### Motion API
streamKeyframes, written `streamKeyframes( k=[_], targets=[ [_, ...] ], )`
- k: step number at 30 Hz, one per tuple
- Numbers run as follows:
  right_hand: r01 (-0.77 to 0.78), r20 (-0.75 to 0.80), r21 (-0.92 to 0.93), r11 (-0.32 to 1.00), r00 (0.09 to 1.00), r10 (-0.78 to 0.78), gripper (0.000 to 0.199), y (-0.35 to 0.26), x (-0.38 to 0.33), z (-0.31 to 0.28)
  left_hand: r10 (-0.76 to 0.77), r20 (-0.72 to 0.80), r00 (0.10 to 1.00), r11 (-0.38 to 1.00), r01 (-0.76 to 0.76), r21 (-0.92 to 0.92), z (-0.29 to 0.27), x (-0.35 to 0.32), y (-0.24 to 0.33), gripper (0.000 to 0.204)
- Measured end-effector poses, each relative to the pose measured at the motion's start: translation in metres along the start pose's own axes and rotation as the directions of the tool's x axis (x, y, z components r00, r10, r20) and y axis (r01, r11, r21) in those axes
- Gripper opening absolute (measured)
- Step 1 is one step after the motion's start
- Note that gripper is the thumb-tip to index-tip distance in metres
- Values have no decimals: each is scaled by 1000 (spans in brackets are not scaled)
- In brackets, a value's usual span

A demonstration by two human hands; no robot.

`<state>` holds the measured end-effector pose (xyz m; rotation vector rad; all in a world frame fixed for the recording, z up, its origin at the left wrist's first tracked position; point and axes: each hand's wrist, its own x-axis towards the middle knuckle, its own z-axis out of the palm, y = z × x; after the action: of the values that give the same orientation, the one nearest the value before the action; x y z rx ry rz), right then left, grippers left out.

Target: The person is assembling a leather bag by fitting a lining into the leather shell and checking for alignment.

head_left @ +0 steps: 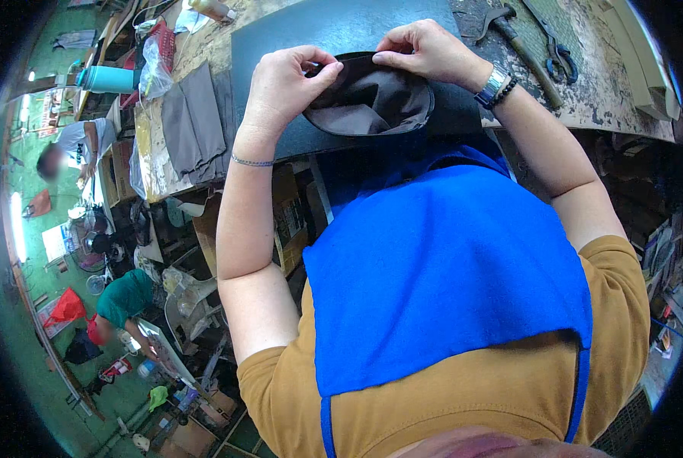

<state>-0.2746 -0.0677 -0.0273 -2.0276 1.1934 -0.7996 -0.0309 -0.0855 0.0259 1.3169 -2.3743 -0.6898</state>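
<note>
A dark bag-like piece [360, 114] with a round open mouth and a grey-brown cloth lining is at the near edge of a dark work mat [280, 38]. My left hand [284, 84] pinches its rim at the left, thumb and forefinger closed on the edge. On the far right of the same rim, my right hand [437, 55] grips the edge between thumb and fingers. The lining lies in folds inside the mouth. The outside of the piece is mostly hidden.
Folded dark cloth pieces [195, 122] lie left of the mat. A hammer [526, 57] and pincers [559, 59] lie to the right. A turquoise bottle [109, 79] is at the far left. Two people work farther left, one in a green shirt [124, 298].
</note>
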Motion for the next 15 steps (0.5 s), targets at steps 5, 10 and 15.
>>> streamKeyframes(
  k=[5,10,15],
  targets=[
    [-17,52,9,1000,999,16,21,-6,3,-2,-14,-26,1000,1000,14,-15,1,-4,4,20],
    [103,-31,8,995,994,-103,21,-7,8,2,-36,-41,999,999,35,-8,5,-7,2,20],
    [86,31,-12,996,996,-85,21,-13,13,1,-17,-69,997,999,19,27,5,-11,4,21]
  ],
)
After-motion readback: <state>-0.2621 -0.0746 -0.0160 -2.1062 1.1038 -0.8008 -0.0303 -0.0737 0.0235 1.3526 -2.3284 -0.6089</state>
